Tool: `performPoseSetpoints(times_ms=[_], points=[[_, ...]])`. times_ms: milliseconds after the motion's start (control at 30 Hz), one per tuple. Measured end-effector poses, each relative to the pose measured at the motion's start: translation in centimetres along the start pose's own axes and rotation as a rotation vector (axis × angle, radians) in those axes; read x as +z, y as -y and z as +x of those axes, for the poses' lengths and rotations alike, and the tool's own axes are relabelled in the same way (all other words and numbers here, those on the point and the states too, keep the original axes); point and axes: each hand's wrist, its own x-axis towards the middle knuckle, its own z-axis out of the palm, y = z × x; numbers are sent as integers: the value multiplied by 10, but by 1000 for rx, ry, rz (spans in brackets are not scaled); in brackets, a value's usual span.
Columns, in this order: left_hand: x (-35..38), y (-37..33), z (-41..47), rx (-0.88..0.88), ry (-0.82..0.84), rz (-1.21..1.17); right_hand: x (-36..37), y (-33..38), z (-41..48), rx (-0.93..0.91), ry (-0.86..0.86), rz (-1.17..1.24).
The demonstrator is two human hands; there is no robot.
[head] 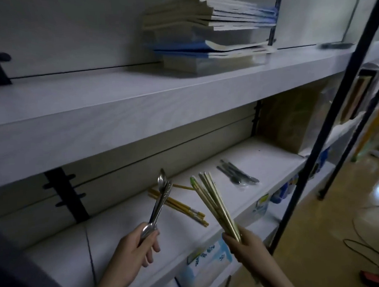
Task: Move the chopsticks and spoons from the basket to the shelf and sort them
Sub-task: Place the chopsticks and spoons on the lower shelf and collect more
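Your left hand (pixel 132 245) grips a small bunch of metal spoons (pixel 159 199) by the lower end. Thumb and forefinger are curled round them, the other fingers loosely bent underneath. The spoons point up and away toward the shelf back; a bowl and a patterned handle end show at the top. Count unclear, at least 2.

Your right hand (pixel 244 243) is clenched round the lower end of a bundle of pale chopsticks (pixel 211 199). They fan up and to the left, and 1 stick has a green tip. Both bundles are held in the air in front of the lower shelf board (pixel 114 235), near each other but not touching, and neither rests on the board.

2 groups lie on that board:
- yellow chopsticks (pixel 178 204), roughly side by side, seen just behind the spoons in your left hand
- further right and well apart, a cluster of dark cutlery (pixel 238 173), too blurred to be sure but probably spoons

At the far right end of the board a brown box (pixel 292 120) stands against the back. The upper shelf board (pixel 137 91) carries a blurred stack of books (pixel 209 28). A black upright post (pixel 328 125) crosses the right side of the view. Blue and white packs (pixel 210 260) show under the lower board's front edge, and there is wooden floor (pixel 320 235) to the right
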Motion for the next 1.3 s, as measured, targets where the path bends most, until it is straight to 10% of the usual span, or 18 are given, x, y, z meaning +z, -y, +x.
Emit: performPoseSetpoints(times_ms=[567,1300], points=[[41,16,20,-148,-608,-102,63,15,194,-262,387,-531],[132,8,122,-209,-481,-177,-69,-22,226,-442,274,-341]])
